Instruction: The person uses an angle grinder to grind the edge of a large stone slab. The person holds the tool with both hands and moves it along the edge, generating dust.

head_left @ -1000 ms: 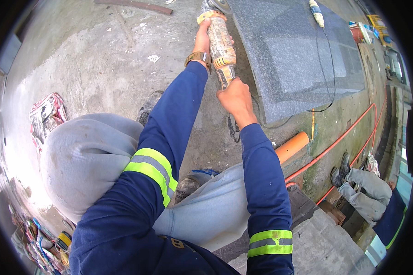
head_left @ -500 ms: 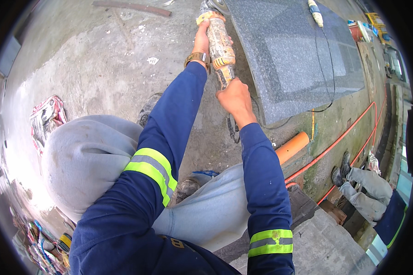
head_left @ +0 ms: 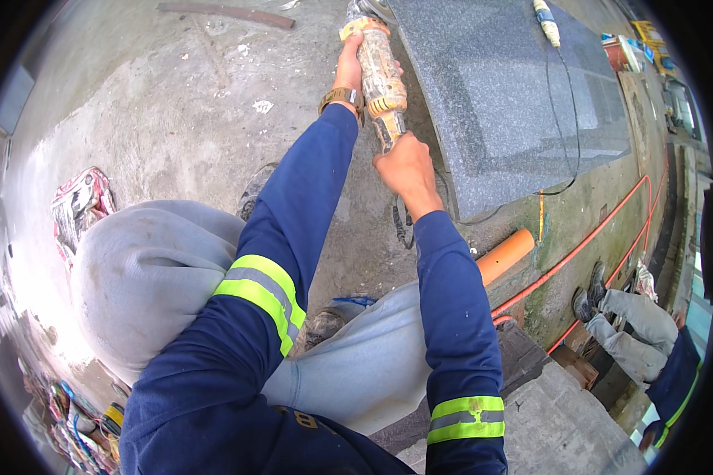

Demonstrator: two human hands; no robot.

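Observation:
A dusty yellow angle grinder (head_left: pixel 382 79) is held in both hands at the top centre, its head and round disc beside the left edge of a speckled grey stone slab (head_left: pixel 491 111). Whether the disc touches the slab, I cannot tell. My left hand (head_left: pixel 348 65) is wrapped around the grinder near its head, fingers partly hidden behind the body. Closed around the rear handle is my right hand (head_left: pixel 408 170). A dark cord (head_left: pixel 402 226) hangs below that handle. On top of the slab lies a white and blue plug connector (head_left: pixel 546 25) with a thin black cable.
An orange pipe (head_left: pixel 505 255) lies right of my right forearm, and a red hose (head_left: pixel 586 245) runs past it. Another person's legs (head_left: pixel 630 332) extend in at the right. A crumpled bag (head_left: pixel 83 202) and tangled cables (head_left: pixel 75 423) lie left. A flat strip (head_left: pixel 226 14) is far off.
My hands and the grinder hold almost the same place. At the right edge, the other person's arm and hand have shifted slightly into view.

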